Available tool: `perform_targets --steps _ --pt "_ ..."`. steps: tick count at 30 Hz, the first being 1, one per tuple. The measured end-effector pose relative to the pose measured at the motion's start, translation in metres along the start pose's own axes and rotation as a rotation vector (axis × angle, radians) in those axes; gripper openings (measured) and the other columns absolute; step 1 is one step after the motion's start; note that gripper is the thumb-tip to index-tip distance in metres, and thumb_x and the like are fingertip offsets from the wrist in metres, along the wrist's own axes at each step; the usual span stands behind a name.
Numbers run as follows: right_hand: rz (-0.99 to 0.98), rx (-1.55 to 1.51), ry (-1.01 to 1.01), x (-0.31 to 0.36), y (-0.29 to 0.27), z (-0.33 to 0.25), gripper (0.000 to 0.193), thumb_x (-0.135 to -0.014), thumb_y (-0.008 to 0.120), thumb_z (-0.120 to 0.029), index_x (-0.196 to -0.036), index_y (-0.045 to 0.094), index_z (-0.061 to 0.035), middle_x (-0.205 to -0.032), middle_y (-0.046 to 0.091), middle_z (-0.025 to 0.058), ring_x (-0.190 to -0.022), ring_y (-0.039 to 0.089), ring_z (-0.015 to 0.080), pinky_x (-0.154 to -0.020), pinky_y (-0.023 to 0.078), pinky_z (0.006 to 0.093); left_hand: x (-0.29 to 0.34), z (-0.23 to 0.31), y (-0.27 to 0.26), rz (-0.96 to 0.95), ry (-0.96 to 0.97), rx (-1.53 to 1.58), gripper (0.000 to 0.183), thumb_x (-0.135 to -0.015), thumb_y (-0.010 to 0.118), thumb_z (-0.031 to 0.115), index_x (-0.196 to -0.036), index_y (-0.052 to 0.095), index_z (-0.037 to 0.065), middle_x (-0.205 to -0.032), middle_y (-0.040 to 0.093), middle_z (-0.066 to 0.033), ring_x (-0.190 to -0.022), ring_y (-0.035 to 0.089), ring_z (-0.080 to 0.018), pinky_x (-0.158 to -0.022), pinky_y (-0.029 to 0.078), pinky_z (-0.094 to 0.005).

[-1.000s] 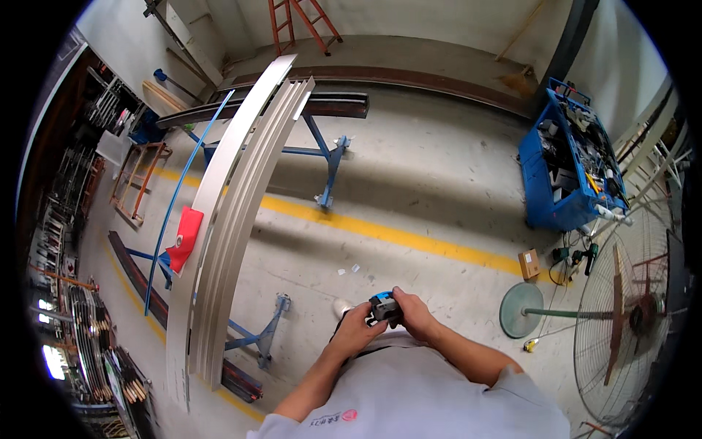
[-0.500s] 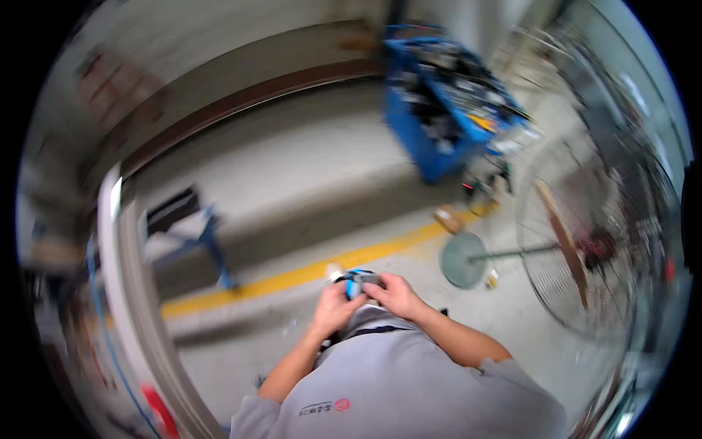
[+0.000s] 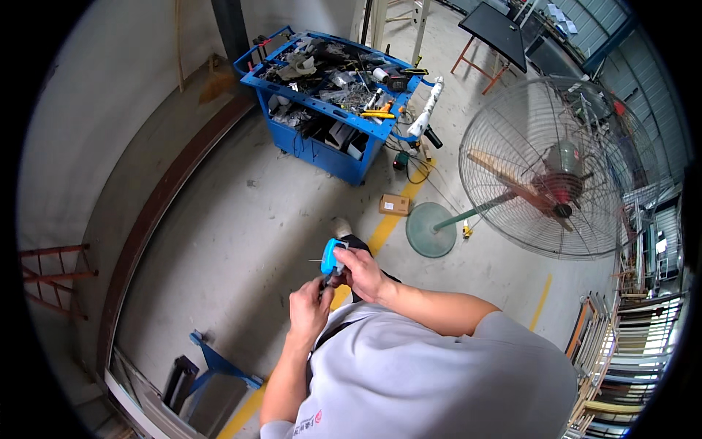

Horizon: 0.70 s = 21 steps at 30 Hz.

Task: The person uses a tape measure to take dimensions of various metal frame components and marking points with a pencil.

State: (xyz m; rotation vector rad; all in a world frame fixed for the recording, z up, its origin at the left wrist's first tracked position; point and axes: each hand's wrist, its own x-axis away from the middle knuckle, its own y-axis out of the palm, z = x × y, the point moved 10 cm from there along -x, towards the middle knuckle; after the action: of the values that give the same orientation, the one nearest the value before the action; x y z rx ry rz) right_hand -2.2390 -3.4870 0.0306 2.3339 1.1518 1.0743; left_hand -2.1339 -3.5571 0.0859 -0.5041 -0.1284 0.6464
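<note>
In front of my waist, my right hand (image 3: pixel 360 271) is closed around a small blue and grey tool (image 3: pixel 330 256) whose kind I cannot make out. A thin, pale rod or strip sticks out from its left side. Just below it, my left hand (image 3: pixel 310 306) is closed too, fingers bent around a dark, narrow piece (image 3: pixel 325 284). Whether that piece belongs to the blue tool is hidden by the fingers. Both hands are close together, over the floor and my shoe (image 3: pixel 341 227).
Ahead stands a blue tool cart (image 3: pixel 322 152) heaped with tools and scraps. A large caged fan (image 3: pixel 563 168) on a round green base (image 3: pixel 431 230) is at the right, beside a small cardboard box (image 3: pixel 394 205). A blue metal stand (image 3: pixel 219 361) is at the lower left.
My view has swung left, with the cart and fan now nearer the middle. Both hands stay on the held things; the blue tool has turned more upright, my left hand now below it.
</note>
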Motion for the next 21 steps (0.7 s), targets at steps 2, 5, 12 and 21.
perform_targets --steps 2,5,12,21 --pt "0.030 -0.017 0.024 -0.049 -0.005 -0.023 0.030 -0.099 0.064 -0.034 -0.096 0.064 -0.0039 -0.080 0.062 0.0009 -0.067 0.056 0.0088 -0.062 0.049 0.0274 -0.019 -0.022 -0.005 0.014 -0.038 -0.055 0.010 -0.090 0.064 0.007 -0.086 0.066 -0.002 -0.073 0.060 -0.0223 -0.063 0.061 -0.0377 -0.060 0.049 -0.0429" --pt "0.081 0.612 -0.194 -0.140 -0.015 -0.094 0.030 -0.088 0.078 -0.031 -0.091 0.065 -0.0046 -0.082 0.065 0.0011 -0.068 0.060 0.0117 -0.062 0.051 0.0306 -0.048 -0.077 -0.016 0.051 -0.227 0.026 0.013 -0.092 0.062 0.004 -0.083 0.060 -0.006 -0.070 0.056 -0.0191 -0.060 0.053 -0.0266 -0.059 0.044 -0.0380" --pt "0.340 1.181 -0.507 -0.399 -0.062 -0.233 0.045 -0.077 0.086 -0.031 -0.102 0.065 -0.0005 -0.093 0.071 0.0128 -0.085 0.067 0.0252 -0.078 0.055 0.0390 0.085 -0.268 -0.048 0.461 -0.973 0.104 0.019 -0.089 0.058 0.008 -0.078 0.063 -0.007 -0.057 0.052 -0.0106 -0.052 0.050 -0.0153 -0.052 0.042 -0.0342" --pt "0.288 2.189 -0.184 -0.597 -0.333 -0.332 0.046 -0.090 0.066 -0.034 -0.106 0.066 0.0083 -0.107 0.069 0.0296 -0.099 0.067 0.0442 -0.085 0.054 0.0516 0.281 -0.235 0.039 0.596 -1.739 0.011 0.033 -0.079 0.063 0.027 -0.089 0.075 -0.002 -0.092 0.071 -0.0275 -0.088 0.070 -0.0423 -0.083 0.055 -0.0476"
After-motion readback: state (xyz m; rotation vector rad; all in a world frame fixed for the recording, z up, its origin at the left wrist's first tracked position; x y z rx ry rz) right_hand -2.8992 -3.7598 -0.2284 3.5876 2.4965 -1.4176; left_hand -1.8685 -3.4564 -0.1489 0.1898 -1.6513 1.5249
